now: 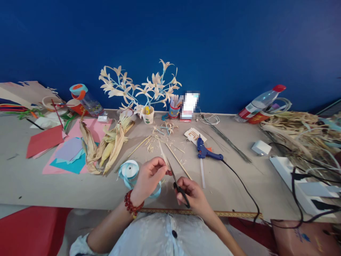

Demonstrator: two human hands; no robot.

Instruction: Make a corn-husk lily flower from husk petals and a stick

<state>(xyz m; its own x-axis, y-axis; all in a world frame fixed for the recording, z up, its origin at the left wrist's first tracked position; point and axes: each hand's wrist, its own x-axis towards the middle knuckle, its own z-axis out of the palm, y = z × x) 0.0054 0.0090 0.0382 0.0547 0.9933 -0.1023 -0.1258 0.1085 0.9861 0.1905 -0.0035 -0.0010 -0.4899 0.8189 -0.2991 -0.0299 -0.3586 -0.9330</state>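
Note:
My left hand [149, 176], with a red bead bracelet [130, 203] at the wrist, pinches a thin pale strip [162, 151], apparently corn husk. In my right hand [194, 195] is a pair of scissors [182, 195] by its black handles. The blades point up and away, close beside the left fingertips and the strip; whether they touch it is unclear. A light blue ribbon roll [129, 170] lies left of my left hand, its loose end partly hidden under it. Pale husk scraps [152, 145] and a thin stalk [179, 161] lie beyond my hands.
Corn husks [113, 145] lie on coloured paper [71, 149] to the left. Husk flowers [154, 85] stand at the back by a paper cup [147, 115]. To the right are a blue glue gun [206, 151] with its cord, wires [231, 144], a bottle [257, 103] and a power strip [290, 181].

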